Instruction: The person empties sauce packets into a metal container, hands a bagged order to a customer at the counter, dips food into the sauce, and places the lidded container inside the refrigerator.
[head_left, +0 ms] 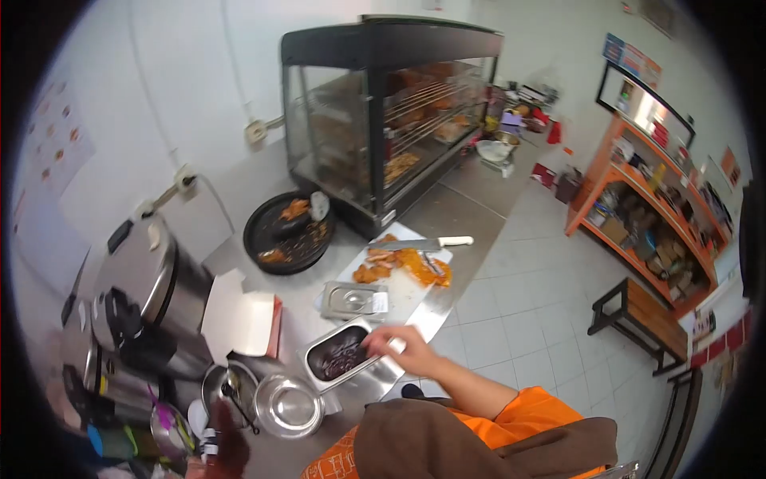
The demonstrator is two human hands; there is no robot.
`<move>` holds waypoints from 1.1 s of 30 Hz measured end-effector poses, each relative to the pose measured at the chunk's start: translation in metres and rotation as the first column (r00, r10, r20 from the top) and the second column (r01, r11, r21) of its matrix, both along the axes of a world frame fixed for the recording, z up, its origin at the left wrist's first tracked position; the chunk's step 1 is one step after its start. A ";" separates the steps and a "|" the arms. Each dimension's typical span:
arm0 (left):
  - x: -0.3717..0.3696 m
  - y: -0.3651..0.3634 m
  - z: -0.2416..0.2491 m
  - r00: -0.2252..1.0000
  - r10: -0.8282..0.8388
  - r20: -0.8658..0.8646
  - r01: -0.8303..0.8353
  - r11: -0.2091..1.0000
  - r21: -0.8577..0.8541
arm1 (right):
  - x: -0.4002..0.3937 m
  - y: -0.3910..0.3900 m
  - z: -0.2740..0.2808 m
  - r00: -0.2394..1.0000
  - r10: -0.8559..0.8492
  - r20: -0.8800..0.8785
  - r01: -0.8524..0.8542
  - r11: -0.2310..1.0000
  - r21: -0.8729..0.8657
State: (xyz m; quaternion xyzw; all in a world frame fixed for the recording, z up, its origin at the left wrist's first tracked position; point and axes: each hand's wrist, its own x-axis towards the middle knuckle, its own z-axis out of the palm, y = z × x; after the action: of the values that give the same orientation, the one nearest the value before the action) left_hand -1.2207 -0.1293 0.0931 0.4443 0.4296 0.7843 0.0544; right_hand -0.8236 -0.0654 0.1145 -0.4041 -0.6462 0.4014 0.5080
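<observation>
My right hand (392,348) is over the right rim of a steel food pan (319,357), fingers curled together; what they hold, if anything, is hidden. Dark purple pieces (341,361) lie in the pan. Smeared by motion, my left hand (227,451) is at the lower left, near a metal bowl (214,382) with a black-handled utensil (230,389) in it. Beside that is a shiny steel bowl (289,405). A steel lid (355,300) rests at the near edge of a white cutting board (411,297) bearing cut orange-brown meat (416,267) and a white-handled knife (423,243).
An open white takeaway box (239,319) stands before large steel pots (152,275). Behind is a black round pan (289,233) with food scraps. A glass warming cabinet (391,120) occupies the back counter. On the right are a wooden bench (642,323) and orange shelves (650,215).
</observation>
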 end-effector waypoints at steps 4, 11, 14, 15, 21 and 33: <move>0.145 0.049 0.054 0.688 -0.572 -0.447 0.665 0.743 0.072 | 0.010 -0.034 -0.007 0.638 0.579 -0.508 -0.749 0.619 -0.235; 0.384 0.043 0.044 -0.213 -0.432 -0.877 0.820 0.409 -0.401 | 0.159 -0.106 -0.058 0.350 -0.351 -0.869 -0.408 0.778 -0.478; 0.480 0.019 0.015 -0.318 -0.451 -0.834 0.877 0.195 -0.439 | 0.239 -0.153 -0.061 0.393 -0.531 -0.751 0.072 0.832 -0.550; 0.506 0.009 0.013 -0.408 -0.424 -0.808 0.830 0.197 -0.522 | 0.264 -0.169 -0.045 0.384 -0.568 -0.728 0.179 0.819 -0.545; 0.660 -0.011 0.000 -0.598 -0.449 -0.663 0.747 -0.012 -0.665 | 0.392 -0.229 -0.047 0.497 -0.751 -0.434 0.651 0.654 -0.387; 0.909 0.109 -0.081 -0.527 -0.839 -0.139 0.590 -0.243 -0.770 | 0.605 -0.138 -0.098 0.699 -0.714 0.039 0.712 0.689 -0.137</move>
State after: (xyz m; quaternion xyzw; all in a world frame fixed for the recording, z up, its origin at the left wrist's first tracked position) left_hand -0.3120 -0.0205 0.0124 0.8479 -0.0034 0.0740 0.5249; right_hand -0.2184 -0.2039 0.0162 -0.6545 -0.4042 0.2211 0.5995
